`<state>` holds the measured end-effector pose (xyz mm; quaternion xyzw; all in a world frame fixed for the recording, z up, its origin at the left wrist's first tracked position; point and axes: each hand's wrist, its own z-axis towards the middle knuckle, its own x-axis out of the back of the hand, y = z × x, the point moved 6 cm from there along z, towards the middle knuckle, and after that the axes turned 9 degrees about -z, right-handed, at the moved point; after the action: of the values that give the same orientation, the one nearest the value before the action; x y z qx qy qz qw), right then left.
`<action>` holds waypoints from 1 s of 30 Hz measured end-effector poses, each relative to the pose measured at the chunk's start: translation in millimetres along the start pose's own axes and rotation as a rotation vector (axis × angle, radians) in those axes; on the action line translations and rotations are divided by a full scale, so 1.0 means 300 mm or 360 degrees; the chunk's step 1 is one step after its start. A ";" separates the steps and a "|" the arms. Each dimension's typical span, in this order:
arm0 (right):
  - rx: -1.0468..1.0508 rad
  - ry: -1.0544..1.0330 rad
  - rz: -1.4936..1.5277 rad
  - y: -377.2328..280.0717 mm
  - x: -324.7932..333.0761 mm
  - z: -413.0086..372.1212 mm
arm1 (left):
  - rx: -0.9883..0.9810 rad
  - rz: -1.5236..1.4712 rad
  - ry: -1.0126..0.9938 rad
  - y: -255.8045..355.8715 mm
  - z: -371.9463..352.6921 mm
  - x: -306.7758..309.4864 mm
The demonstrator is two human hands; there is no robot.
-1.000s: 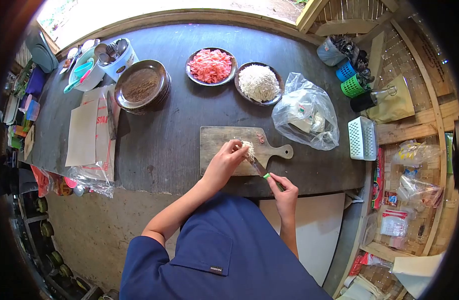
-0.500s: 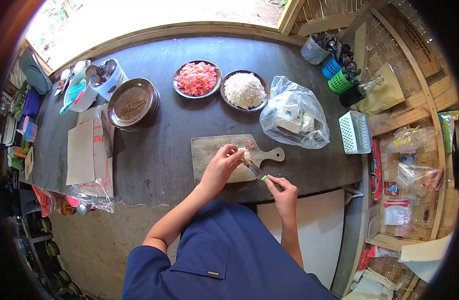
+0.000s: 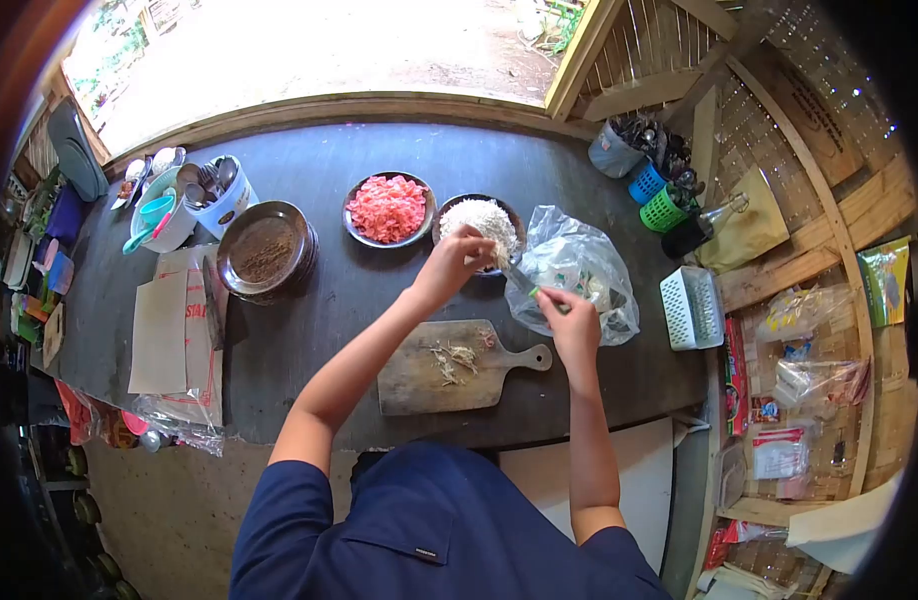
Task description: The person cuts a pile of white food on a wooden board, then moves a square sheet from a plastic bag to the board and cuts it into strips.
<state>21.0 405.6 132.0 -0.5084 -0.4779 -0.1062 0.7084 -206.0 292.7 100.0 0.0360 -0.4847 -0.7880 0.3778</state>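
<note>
My left hand (image 3: 457, 268) is over the near edge of a dark plate (image 3: 520, 222) heaped with white shreds (image 3: 476, 214). Its fingers are closed on some of the pale shreds, beside the knife blade. My right hand (image 3: 571, 322) grips the green handle of a small knife (image 3: 520, 279), its blade pointing up and left toward the plate. Below both hands lies a wooden cutting board (image 3: 419, 375) with a few loose shreds (image 3: 454, 362) on it. A second plate (image 3: 351, 226), holding pink chopped pieces (image 3: 387, 208), stands left of the white heap.
A clear plastic bag (image 3: 579, 265) lies right of the plate, partly behind my right hand. Stacked brown plates (image 3: 266, 248), cardboard sheets (image 3: 159, 335) and a cutlery tub (image 3: 225, 195) are on the left. Utensil cups (image 3: 664, 210) and a white basket (image 3: 692, 310) line the right.
Both hands have moved from the cutting board up to the plate of white shreds, carrying the knife and some shreds. Loose shreds now show on the board. The view has shifted slightly.
</note>
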 end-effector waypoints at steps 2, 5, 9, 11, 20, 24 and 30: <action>0.0044 0.0048 -0.0089 -0.047 0.002 0.081 | 0.0160 -0.0141 0.0022 -0.099 0.079 0.004; 0.0030 0.0074 -0.0239 -0.090 -0.008 0.158 | 0.0216 -0.0138 0.0087 -0.160 0.155 0.025; 0.0192 0.0293 -0.0411 -0.119 -0.006 0.193 | 0.0246 -0.0048 0.0072 -0.221 0.196 0.041; 0.0218 0.0324 -0.0469 -0.129 0.003 0.199 | 0.0178 0.0243 0.0044 -0.230 0.202 0.057; 0.0425 0.0540 -0.0814 -0.172 0.045 0.171 | 0.0162 0.0067 0.0049 -0.239 0.148 0.075; 0.0536 0.0668 -0.0994 -0.188 0.083 0.140 | 0.0181 0.0092 0.0107 -0.234 0.145 0.080; 0.0571 0.0704 -0.1042 -0.185 0.108 0.122 | 0.0035 0.0316 -0.0042 -0.216 0.094 -0.015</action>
<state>-18.3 421.1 192.8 -0.1639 -0.4616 -0.3469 0.7998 -251.0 332.1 62.2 -0.0185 -0.4996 -0.7418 0.4471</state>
